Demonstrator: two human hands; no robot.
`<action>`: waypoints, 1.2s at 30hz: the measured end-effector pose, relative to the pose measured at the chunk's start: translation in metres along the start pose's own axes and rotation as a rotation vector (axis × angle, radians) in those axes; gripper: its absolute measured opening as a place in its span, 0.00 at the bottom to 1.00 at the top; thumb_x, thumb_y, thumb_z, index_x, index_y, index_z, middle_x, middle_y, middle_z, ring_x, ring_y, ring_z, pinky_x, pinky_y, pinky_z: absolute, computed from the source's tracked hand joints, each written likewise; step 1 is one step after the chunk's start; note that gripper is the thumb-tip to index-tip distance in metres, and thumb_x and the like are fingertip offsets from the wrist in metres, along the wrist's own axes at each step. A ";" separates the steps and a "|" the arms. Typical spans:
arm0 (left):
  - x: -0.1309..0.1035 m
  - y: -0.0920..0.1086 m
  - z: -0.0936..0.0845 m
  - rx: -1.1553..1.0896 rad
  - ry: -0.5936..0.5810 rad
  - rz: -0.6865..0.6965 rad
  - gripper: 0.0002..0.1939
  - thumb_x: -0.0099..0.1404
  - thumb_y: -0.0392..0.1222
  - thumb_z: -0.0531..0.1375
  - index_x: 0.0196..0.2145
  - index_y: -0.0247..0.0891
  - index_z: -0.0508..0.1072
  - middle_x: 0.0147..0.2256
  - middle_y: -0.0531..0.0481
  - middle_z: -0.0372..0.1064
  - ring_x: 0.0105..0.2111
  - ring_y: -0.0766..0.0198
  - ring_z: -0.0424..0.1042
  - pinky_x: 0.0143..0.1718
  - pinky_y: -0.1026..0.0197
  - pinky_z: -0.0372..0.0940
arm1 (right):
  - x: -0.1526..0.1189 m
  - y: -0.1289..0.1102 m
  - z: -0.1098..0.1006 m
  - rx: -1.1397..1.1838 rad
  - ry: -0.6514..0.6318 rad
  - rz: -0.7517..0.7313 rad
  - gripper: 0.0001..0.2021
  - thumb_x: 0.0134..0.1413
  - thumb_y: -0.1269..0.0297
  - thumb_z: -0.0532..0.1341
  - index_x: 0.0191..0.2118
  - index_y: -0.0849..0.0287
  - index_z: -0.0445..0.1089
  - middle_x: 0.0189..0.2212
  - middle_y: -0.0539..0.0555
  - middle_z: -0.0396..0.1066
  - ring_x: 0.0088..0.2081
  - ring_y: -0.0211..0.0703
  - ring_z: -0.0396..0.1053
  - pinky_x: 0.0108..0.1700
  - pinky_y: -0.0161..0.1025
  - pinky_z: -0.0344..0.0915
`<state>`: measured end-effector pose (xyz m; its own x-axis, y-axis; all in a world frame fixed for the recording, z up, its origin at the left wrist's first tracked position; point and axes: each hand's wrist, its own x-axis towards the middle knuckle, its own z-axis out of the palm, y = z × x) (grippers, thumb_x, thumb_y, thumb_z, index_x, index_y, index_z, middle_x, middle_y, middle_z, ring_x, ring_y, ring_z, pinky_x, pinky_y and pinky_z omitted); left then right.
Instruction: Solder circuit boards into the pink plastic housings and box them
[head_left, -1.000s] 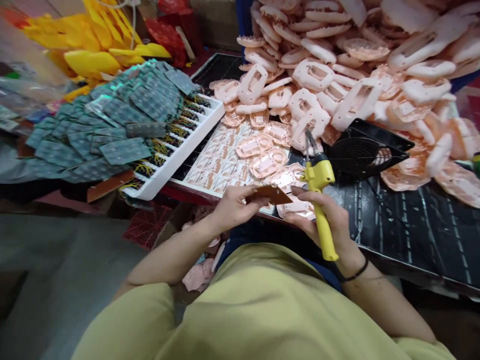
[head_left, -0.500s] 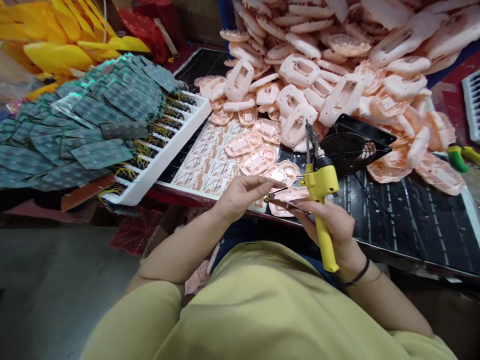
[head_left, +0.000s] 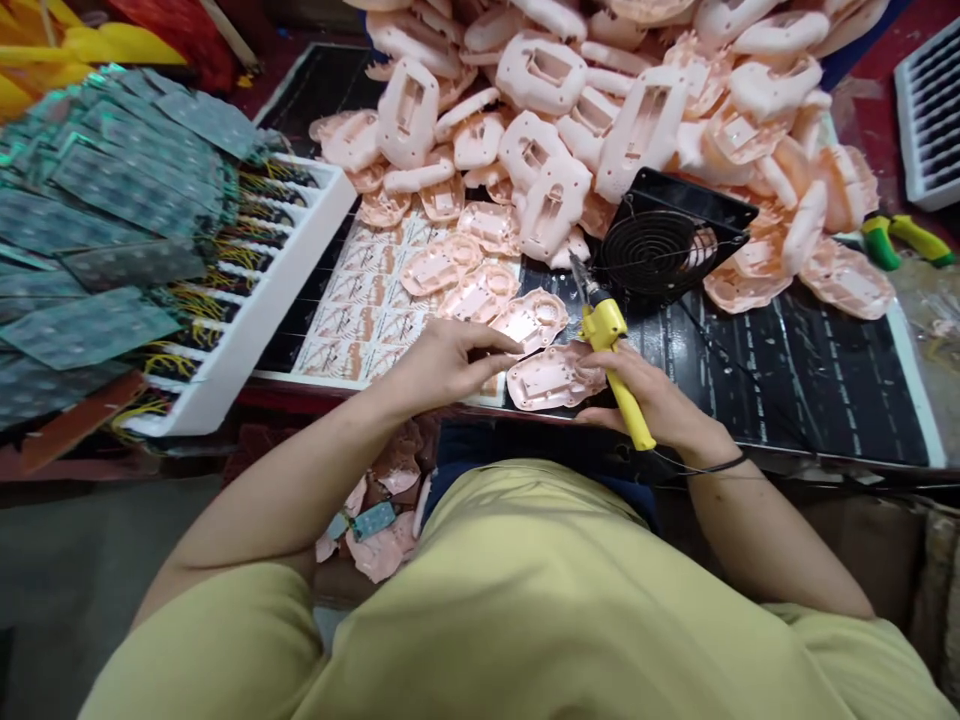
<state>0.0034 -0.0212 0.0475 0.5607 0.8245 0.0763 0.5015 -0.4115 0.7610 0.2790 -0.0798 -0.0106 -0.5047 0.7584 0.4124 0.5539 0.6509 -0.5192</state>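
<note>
Left hand is beside pink shell at table's near edge; thumb and forefinger stand slightly apart. Right hand grips soldering gun.

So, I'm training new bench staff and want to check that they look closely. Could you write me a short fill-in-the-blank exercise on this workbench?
The right hand holds a soldering gun whose handle is coloured ____.
The fan with the round grille is coloured ____.
As the picture shows them, the heaped green circuit boards lie to the ____ of the pink plastic shells.

Missing words: yellow; black; left.
</note>
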 end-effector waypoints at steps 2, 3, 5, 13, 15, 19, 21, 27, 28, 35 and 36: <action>0.003 -0.001 0.010 0.198 -0.040 0.094 0.08 0.60 0.35 0.61 0.37 0.37 0.80 0.33 0.48 0.78 0.31 0.62 0.76 0.35 0.64 0.66 | 0.000 -0.001 0.006 0.008 0.004 0.002 0.25 0.54 0.55 0.65 0.55 0.54 0.61 0.47 0.58 0.72 0.49 0.49 0.71 0.50 0.48 0.69; 0.003 -0.001 0.016 0.274 -0.058 0.121 0.09 0.61 0.33 0.60 0.37 0.37 0.80 0.33 0.48 0.78 0.32 0.62 0.76 0.35 0.63 0.66 | 0.000 -0.004 0.011 -0.017 0.025 0.009 0.23 0.55 0.55 0.65 0.55 0.54 0.62 0.46 0.57 0.73 0.49 0.49 0.71 0.49 0.48 0.69; 0.003 -0.001 0.025 0.397 -0.080 0.141 0.09 0.62 0.33 0.60 0.37 0.37 0.79 0.34 0.48 0.78 0.32 0.61 0.76 0.35 0.63 0.66 | 0.001 -0.010 0.024 -0.111 0.082 0.050 0.22 0.56 0.54 0.64 0.54 0.53 0.63 0.44 0.57 0.74 0.49 0.52 0.70 0.49 0.49 0.68; 0.000 -0.006 0.034 0.610 -0.089 0.127 0.08 0.65 0.41 0.60 0.34 0.39 0.80 0.33 0.48 0.77 0.33 0.58 0.75 0.30 0.61 0.61 | 0.004 -0.028 0.034 -0.237 0.293 0.064 0.26 0.53 0.55 0.67 0.55 0.56 0.63 0.45 0.58 0.76 0.46 0.51 0.73 0.55 0.52 0.64; 0.000 -0.007 0.035 0.590 -0.091 0.146 0.08 0.65 0.40 0.60 0.33 0.38 0.79 0.33 0.48 0.76 0.33 0.58 0.74 0.32 0.59 0.62 | 0.000 -0.031 0.021 -0.207 0.367 0.005 0.21 0.53 0.63 0.67 0.52 0.55 0.66 0.40 0.55 0.77 0.38 0.44 0.75 0.47 0.43 0.70; 0.001 -0.009 0.038 0.503 -0.071 0.248 0.07 0.65 0.38 0.61 0.32 0.37 0.78 0.36 0.49 0.77 0.36 0.58 0.75 0.40 0.57 0.63 | -0.019 -0.044 -0.014 -0.191 0.408 -0.088 0.15 0.53 0.71 0.66 0.48 0.56 0.71 0.25 0.47 0.75 0.23 0.35 0.70 0.29 0.33 0.68; 0.001 -0.010 0.040 0.476 -0.069 0.271 0.07 0.65 0.39 0.61 0.31 0.35 0.77 0.36 0.48 0.77 0.37 0.58 0.75 0.41 0.57 0.63 | -0.034 -0.051 -0.031 -0.193 0.380 -0.086 0.20 0.57 0.63 0.64 0.56 0.59 0.68 0.26 0.50 0.76 0.26 0.38 0.73 0.32 0.35 0.71; 0.002 -0.010 0.043 0.461 -0.083 0.241 0.08 0.66 0.40 0.61 0.31 0.34 0.76 0.34 0.46 0.77 0.38 0.57 0.75 0.43 0.55 0.64 | -0.067 -0.058 -0.050 -0.355 0.401 0.033 0.29 0.56 0.55 0.64 0.62 0.55 0.62 0.34 0.55 0.78 0.33 0.47 0.77 0.35 0.39 0.75; 0.002 -0.010 0.043 0.465 -0.087 0.239 0.08 0.66 0.41 0.61 0.31 0.35 0.76 0.35 0.46 0.77 0.37 0.57 0.75 0.43 0.55 0.64 | -0.070 -0.056 -0.047 -0.313 0.390 0.032 0.29 0.54 0.58 0.66 0.61 0.53 0.63 0.34 0.54 0.78 0.32 0.46 0.77 0.33 0.38 0.75; 0.003 -0.008 0.043 0.509 -0.081 0.272 0.11 0.67 0.42 0.59 0.30 0.34 0.77 0.35 0.45 0.77 0.36 0.56 0.75 0.42 0.55 0.64 | -0.070 -0.049 -0.011 -0.060 0.444 -0.013 0.19 0.48 0.69 0.70 0.47 0.52 0.71 0.29 0.49 0.78 0.28 0.44 0.77 0.29 0.38 0.77; 0.003 -0.008 0.043 0.504 -0.080 0.277 0.11 0.67 0.42 0.59 0.30 0.34 0.77 0.35 0.45 0.77 0.36 0.56 0.75 0.42 0.55 0.64 | -0.068 -0.048 -0.009 -0.045 0.441 -0.025 0.17 0.48 0.69 0.70 0.45 0.52 0.71 0.28 0.48 0.78 0.28 0.43 0.77 0.29 0.37 0.77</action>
<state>0.0296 -0.0328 0.0140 0.7540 0.6359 0.1648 0.5697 -0.7579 0.3178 0.2928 -0.1623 -0.0069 -0.1931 0.6777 0.7095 0.5780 0.6629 -0.4758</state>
